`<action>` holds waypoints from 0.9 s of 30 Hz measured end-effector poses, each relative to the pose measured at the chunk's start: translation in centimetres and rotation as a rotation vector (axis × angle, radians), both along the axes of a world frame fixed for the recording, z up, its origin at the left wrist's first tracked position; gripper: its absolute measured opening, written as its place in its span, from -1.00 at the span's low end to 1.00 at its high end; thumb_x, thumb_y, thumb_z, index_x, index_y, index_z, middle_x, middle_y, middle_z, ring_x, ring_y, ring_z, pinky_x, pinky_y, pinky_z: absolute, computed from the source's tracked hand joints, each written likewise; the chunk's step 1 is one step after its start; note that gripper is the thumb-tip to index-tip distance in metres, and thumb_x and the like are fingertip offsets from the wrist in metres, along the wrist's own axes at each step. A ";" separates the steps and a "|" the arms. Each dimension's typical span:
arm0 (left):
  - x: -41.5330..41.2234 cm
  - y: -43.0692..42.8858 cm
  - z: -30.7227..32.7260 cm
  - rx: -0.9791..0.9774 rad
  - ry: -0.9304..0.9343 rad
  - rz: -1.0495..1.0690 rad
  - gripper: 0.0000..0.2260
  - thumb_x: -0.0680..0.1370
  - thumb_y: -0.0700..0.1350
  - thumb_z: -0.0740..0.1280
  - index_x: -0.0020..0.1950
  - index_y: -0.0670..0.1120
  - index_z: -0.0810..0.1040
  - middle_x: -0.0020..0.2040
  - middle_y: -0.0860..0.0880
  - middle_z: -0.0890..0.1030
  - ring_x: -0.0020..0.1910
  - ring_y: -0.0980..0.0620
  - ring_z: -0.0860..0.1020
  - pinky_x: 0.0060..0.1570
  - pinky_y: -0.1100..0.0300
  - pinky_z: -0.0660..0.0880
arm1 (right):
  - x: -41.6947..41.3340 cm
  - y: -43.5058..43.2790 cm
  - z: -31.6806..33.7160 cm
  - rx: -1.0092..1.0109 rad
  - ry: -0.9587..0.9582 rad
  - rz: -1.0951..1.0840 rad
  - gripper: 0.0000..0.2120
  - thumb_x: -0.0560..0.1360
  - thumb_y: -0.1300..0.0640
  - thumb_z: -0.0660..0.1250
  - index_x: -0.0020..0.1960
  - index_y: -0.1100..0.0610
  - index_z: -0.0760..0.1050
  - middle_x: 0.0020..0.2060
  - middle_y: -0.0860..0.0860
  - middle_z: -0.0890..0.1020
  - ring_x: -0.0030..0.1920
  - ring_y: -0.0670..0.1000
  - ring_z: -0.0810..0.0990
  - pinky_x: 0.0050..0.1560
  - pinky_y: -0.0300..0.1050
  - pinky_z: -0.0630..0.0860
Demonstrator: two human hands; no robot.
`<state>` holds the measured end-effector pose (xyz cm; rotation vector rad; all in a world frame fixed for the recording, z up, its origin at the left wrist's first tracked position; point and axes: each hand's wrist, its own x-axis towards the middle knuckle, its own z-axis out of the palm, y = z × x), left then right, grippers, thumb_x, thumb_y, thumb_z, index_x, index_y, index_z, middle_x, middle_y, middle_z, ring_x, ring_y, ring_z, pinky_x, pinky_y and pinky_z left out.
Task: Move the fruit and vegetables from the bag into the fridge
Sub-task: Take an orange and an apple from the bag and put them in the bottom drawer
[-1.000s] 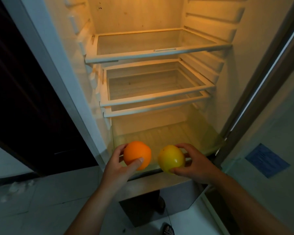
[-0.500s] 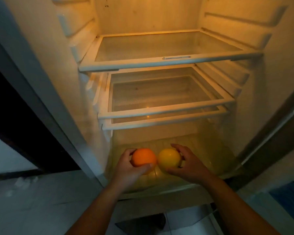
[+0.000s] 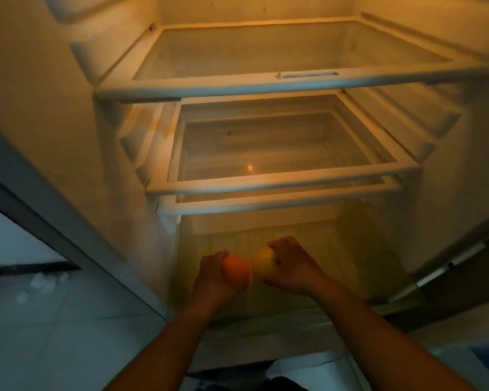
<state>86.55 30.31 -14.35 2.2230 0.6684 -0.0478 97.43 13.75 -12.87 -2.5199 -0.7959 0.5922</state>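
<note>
Head view
Left hand point(image 3: 211, 277): fingers curled round an orange point(image 3: 236, 270), gripping it from the left and beneath; forearm reaches in from the near edge.
Right hand point(image 3: 292, 268): fingers curled over a yellow fruit point(image 3: 262, 259), holding it from the right; the fruit is blurred and mostly covered by the fingers.
Fruit position: both are inside the mouth of the fridge point(image 3: 54, 94), in the bottom compartment point(image 3: 367, 244), side by side, orange left, yellow fruit right, almost touching. Whether either rests on the compartment floor cannot be told.
Edge above: the front rim of the lowest shelf point(image 3: 280, 204) runs left to right just above and beyond the hands.
Middle shelf point(image 3: 266, 184): its front rim sits just over the lowest one, stacked close.
Top shelf point(image 3: 266, 87): front rim juts nearer than the two below and spans the fridge wall to wall.
Open room: space lies to the right of the right hand, up to the translucent right wall of the compartment, and to the far side toward its back wall; the left hand is near the left wall.
Floor point(image 3: 54, 320): pale tiles at near left, outside the fridge frame.
</note>
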 end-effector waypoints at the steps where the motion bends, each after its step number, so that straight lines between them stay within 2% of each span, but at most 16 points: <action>1: 0.2 -0.1 0.0 0.016 0.019 -0.030 -0.25 0.29 0.01 0.55 0.41 -0.02 0.30 0.36 -0.10 0.32 0.29 -0.10 0.40 0.22 0.12 0.38 | 0.0 0.1 -0.2 -0.044 0.006 0.004 -0.15 0.16 -0.33 0.36 0.37 -0.03 0.28 0.29 0.04 0.32 0.26 0.12 0.40 0.19 0.05 0.43; 4: 0.7 -0.1 -0.1 0.063 0.068 -0.098 -0.22 0.33 0.04 0.52 0.45 0.02 0.21 0.42 -0.05 0.26 0.33 -0.08 0.37 0.26 0.09 0.38 | 0.1 0.6 -0.6 -0.121 -0.004 0.032 -0.18 0.27 -0.17 0.44 0.43 -0.07 0.17 0.37 0.02 0.28 0.32 0.13 0.35 0.22 0.11 0.41; 8: 0.5 0.3 -0.4 0.100 0.095 -0.130 -0.24 0.34 0.01 0.51 0.45 -0.01 0.22 0.43 -0.05 0.26 0.35 -0.06 0.34 0.27 0.12 0.36 | 0.0 1.3 -1.0 -0.050 0.073 -0.025 -0.11 0.29 -0.07 0.46 0.49 0.01 0.09 0.44 0.03 0.27 0.39 0.10 0.30 0.33 0.03 0.34; 13: -0.2 0.8 -1.3 0.070 0.075 -0.156 -0.23 0.33 -0.02 0.53 0.44 -0.01 0.22 0.44 -0.08 0.20 0.38 -0.06 0.29 0.25 0.23 0.28 | -0.6 1.4 -1.3 0.009 0.036 0.032 -0.18 0.30 0.01 0.49 0.45 0.09 0.19 0.38 0.05 0.36 0.35 0.07 0.36 0.30 -0.10 0.33; 17: -0.1 0.9 -1.4 0.052 0.085 -0.107 -0.19 0.34 -0.04 0.52 0.48 -0.05 0.16 0.46 -0.10 0.17 0.41 -0.08 0.26 0.30 0.18 0.26 | -0.5 1.1 -1.2 0.045 0.054 0.008 -0.20 0.31 0.04 0.49 0.44 0.13 0.20 0.37 0.06 0.37 0.35 0.10 0.36 0.28 -0.10 0.33; 19: 0.1 1.0 -1.3 0.038 0.096 -0.046 -0.18 0.33 -0.06 0.53 0.47 -0.11 0.17 0.45 -0.14 0.23 0.39 -0.11 0.30 0.29 0.15 0.29 | -0.5 1.1 -1.0 0.051 0.062 -0.045 -0.23 0.33 0.06 0.48 0.43 0.17 0.21 0.37 0.09 0.37 0.34 0.11 0.37 0.28 -0.08 0.34; 23: 0.5 1.4 -1.4 -0.045 0.079 0.050 -0.26 0.29 -0.10 0.56 0.40 -0.13 0.32 0.35 -0.15 0.39 0.28 -0.13 0.42 0.17 0.10 0.40 | -0.5 1.2 -0.9 0.066 0.049 -0.112 -0.41 0.34 0.07 0.47 0.31 0.17 0.38 0.27 0.12 0.47 0.25 0.13 0.45 0.20 -0.07 0.40; 27: 0.3 1.5 -1.4 -0.043 0.062 0.046 -0.26 0.31 -0.10 0.55 0.41 -0.11 0.31 0.37 -0.15 0.37 0.31 -0.14 0.40 0.18 0.10 0.38 | -0.5 1.2 -1.0 0.058 0.026 -0.082 -0.40 0.34 0.07 0.46 0.33 0.15 0.37 0.30 0.11 0.43 0.30 0.10 0.40 0.26 -0.12 0.34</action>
